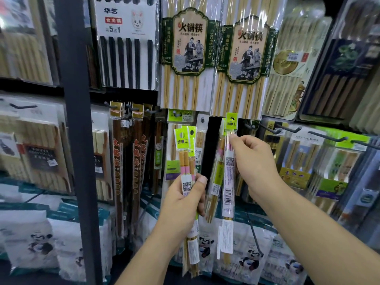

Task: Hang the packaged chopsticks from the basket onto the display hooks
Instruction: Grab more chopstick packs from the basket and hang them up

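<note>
My left hand (183,199) grips a small bundle of slim chopstick packs (186,161) with lime-green header cards, held upright in front of the display. My right hand (254,161) pinches one more slim pack (229,175) just below its green header card (231,121), lifting it against the rack beside similar packs that hang there. The hook behind that header is hidden by the card. The basket is out of view.
Black display hooks (329,137) stick out at the right, over boxed chopstick sets. Large hot-pot chopstick packs (186,58) hang above. A dark vertical post (76,120) stands at the left. Panda-printed bags (246,258) line the bottom shelf.
</note>
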`<state>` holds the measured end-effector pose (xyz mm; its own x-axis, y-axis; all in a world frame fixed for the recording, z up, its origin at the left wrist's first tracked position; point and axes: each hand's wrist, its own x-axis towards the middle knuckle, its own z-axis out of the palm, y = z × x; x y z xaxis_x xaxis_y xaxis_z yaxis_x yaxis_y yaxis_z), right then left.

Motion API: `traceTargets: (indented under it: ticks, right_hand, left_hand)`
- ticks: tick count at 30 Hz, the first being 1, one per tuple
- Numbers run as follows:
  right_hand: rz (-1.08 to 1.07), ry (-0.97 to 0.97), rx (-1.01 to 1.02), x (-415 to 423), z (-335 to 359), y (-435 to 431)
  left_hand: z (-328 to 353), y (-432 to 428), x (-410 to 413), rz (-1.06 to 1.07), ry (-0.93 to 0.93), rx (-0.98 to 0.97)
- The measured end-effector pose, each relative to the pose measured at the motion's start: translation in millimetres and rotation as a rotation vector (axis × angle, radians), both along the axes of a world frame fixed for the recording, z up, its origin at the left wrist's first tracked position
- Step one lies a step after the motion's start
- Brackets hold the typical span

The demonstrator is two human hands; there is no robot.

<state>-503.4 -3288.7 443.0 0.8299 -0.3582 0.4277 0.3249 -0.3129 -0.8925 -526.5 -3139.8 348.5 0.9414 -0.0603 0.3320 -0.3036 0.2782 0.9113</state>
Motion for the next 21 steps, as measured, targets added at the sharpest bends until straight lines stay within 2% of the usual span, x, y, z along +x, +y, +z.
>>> traceTargets:
  ticks: [5, 21]
  right_hand:
    - [0.046, 0.030, 0.007, -5.4, 1.4, 2.8]
    - [-0.017, 0.142, -0.086, -4.5, -3.5, 0.9]
  left_hand:
    - [-1.8, -0.8, -1.1, -0.006, -0.027, -0.010]
    - [0.8, -1.1, -3.0, -0.029, 0.010, -0.005]
